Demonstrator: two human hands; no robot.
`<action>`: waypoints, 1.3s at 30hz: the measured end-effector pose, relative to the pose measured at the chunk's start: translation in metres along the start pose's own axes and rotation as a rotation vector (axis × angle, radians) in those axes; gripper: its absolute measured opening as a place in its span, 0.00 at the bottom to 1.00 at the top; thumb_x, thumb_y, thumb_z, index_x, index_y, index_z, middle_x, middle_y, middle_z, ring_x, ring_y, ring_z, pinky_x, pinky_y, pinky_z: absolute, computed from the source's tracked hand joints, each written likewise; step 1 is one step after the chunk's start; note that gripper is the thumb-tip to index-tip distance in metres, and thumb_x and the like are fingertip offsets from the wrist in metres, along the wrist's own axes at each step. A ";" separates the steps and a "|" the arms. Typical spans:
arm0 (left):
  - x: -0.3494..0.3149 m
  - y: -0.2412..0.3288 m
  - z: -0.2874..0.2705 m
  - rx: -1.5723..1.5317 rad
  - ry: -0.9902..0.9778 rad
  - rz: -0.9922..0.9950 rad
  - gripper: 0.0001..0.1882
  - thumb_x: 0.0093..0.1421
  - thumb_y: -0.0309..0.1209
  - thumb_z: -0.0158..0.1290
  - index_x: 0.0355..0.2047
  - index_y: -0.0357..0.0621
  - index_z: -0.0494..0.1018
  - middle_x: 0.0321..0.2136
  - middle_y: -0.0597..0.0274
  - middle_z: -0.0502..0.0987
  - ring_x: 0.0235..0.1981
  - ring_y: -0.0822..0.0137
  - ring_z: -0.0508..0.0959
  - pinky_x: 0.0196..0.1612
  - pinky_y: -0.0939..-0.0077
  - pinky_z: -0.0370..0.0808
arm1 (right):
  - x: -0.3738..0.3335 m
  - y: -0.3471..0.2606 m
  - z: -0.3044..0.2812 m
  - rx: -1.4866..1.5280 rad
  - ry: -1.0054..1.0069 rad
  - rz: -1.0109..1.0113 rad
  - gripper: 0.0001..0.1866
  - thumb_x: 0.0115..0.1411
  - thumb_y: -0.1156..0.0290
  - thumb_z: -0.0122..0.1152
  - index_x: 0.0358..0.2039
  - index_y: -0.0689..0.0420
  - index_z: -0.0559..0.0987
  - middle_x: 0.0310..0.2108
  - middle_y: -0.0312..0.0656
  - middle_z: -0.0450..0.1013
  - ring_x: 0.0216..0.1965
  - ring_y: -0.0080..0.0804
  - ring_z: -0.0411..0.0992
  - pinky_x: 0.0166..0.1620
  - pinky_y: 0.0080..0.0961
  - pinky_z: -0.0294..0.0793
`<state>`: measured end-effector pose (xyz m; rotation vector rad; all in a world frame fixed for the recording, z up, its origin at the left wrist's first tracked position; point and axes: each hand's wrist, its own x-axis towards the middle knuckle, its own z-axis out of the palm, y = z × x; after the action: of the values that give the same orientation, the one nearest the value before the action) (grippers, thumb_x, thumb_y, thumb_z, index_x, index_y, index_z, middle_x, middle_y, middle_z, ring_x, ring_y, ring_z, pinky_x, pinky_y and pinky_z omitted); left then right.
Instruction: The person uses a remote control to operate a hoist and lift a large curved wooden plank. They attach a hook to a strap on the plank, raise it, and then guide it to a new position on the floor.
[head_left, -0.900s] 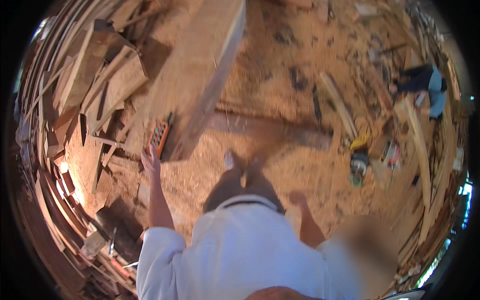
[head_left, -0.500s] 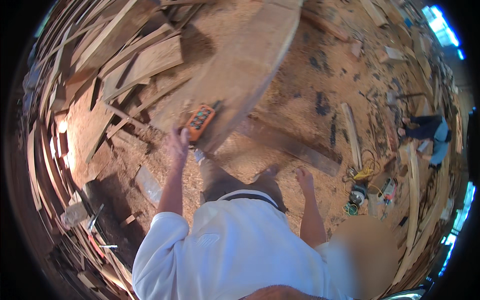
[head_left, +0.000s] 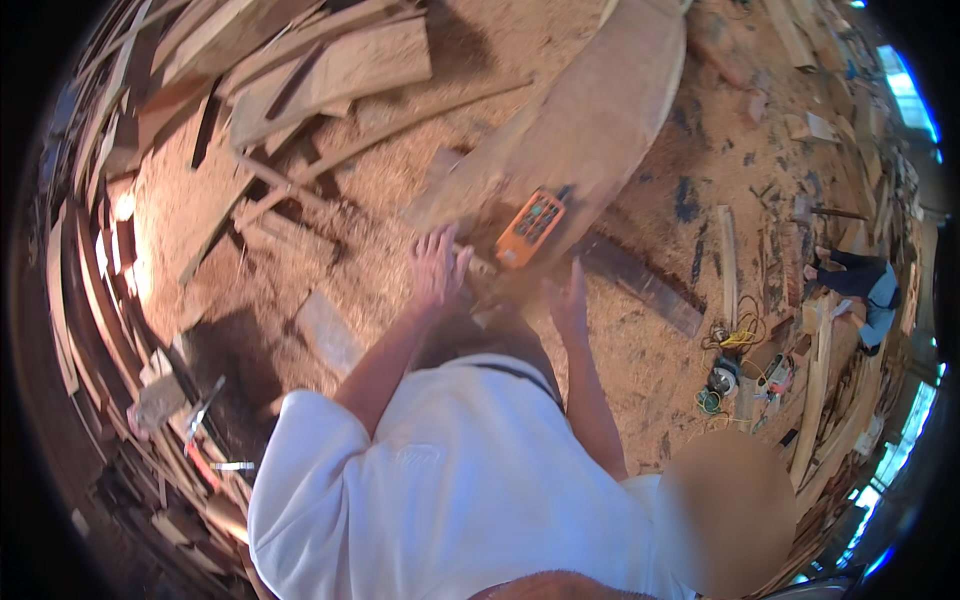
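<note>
A long, broad wooden slab (head_left: 610, 110) runs from just in front of me toward the far side. An orange remote control (head_left: 530, 230) with several dark buttons rests on its near part. At the slab's near left corner is my left hand (head_left: 436, 265), open, fingers spread; whether it touches the wood I cannot tell. My right hand (head_left: 568, 303) is just off the slab's near right edge, fingers extended and nothing visible in it. Both hands are apart from the remote.
A dark plank (head_left: 640, 283) lies at the right of the slab. Stacked boards (head_left: 335, 80) crowd the far left. A corded power tool (head_left: 722, 378) sits at the right near a narrow timber (head_left: 728, 260). Sawdust covers the ground, and a person (head_left: 868, 290) is at the far right.
My left hand has come away from the remote's near end and moved inward. My right hand has moved forward and inward toward the slab. The view has shifted, too.
</note>
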<state>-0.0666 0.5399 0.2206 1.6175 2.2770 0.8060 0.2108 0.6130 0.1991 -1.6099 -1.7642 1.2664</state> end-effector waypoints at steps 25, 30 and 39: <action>-0.004 -0.422 -0.090 0.014 -0.742 -0.294 0.22 0.64 0.45 0.60 0.48 0.40 0.77 0.44 0.40 0.81 0.46 0.40 0.81 0.48 0.52 0.78 | -0.001 -0.065 0.071 0.129 0.103 0.293 0.52 0.57 0.72 0.76 0.75 0.58 0.54 0.68 0.45 0.63 0.66 0.37 0.67 0.61 0.35 0.75; -0.031 -0.434 -0.074 0.035 -0.895 -0.420 0.21 0.64 0.45 0.60 0.46 0.40 0.81 0.40 0.45 0.84 0.45 0.47 0.83 0.49 0.57 0.78 | -0.002 -0.073 0.061 -0.041 0.065 0.272 0.53 0.56 0.63 0.78 0.76 0.53 0.54 0.77 0.49 0.50 0.76 0.43 0.53 0.63 0.38 0.74; -0.080 -0.361 0.029 -0.478 -0.992 -0.852 0.18 0.67 0.45 0.56 0.43 0.43 0.80 0.34 0.59 0.81 0.34 0.62 0.80 0.37 0.60 0.79 | -0.122 0.038 0.047 0.035 0.125 0.306 0.39 0.65 0.53 0.67 0.70 0.58 0.67 0.64 0.55 0.71 0.61 0.43 0.74 0.62 0.37 0.73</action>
<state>-0.3105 0.3892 -0.0142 0.4920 1.5740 0.1886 0.2214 0.4791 0.1760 -1.9486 -1.4529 1.2865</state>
